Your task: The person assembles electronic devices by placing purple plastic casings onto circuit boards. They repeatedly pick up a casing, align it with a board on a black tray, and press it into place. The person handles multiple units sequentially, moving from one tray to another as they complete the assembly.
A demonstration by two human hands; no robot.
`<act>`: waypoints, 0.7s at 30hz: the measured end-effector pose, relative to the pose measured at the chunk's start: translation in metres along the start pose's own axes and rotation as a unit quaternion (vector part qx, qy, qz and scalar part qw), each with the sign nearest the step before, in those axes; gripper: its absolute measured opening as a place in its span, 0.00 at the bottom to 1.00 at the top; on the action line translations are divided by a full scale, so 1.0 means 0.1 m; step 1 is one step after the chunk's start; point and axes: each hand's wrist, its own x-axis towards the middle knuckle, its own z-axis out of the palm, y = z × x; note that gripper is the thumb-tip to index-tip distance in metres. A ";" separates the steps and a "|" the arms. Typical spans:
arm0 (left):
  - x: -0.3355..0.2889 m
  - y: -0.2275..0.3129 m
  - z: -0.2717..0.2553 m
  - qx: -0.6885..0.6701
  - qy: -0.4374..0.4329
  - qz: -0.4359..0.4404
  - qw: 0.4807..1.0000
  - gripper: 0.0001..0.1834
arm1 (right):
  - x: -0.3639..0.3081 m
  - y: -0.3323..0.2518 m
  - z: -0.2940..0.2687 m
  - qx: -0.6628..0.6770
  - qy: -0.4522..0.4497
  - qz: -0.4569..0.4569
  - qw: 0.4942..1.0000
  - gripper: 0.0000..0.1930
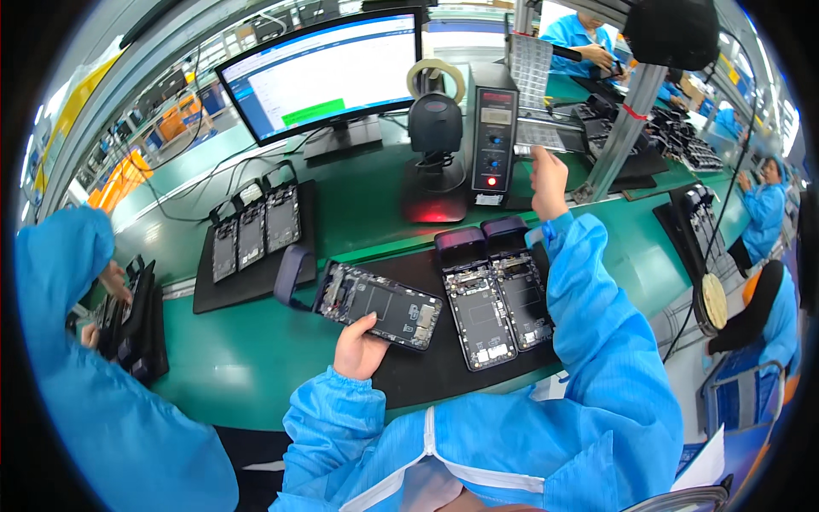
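My left hand [358,348] grips the lower edge of an opened handheld device [384,305], tilted above the black mat [414,375], its circuit board and dark inner plate exposed. A dark loop-shaped part [293,275] sticks out from its left end. Two similar opened devices, one on the left [479,317] and one on the right [522,294], lie side by side on the mat. My right hand [548,181] is raised beside a control box [495,124], just below a sheet of small labels [550,136]. Its fingers are closed together; whatever they hold is too small to make out.
A scanner on a stand [435,128], with a tape roll [411,83] over it, stands behind the mat. At left are a monitor [324,72] and three opened devices [252,229] on another mat. A co-worker's blue sleeve [77,307] is at far left. A metal post [627,128] rises at right.
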 end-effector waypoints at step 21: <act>1.40 0.35 0.81 -0.034 0.066 0.131 0.989 0.07 | -0.78 -0.86 0.19 0.260 -0.228 -0.035 0.937 0.14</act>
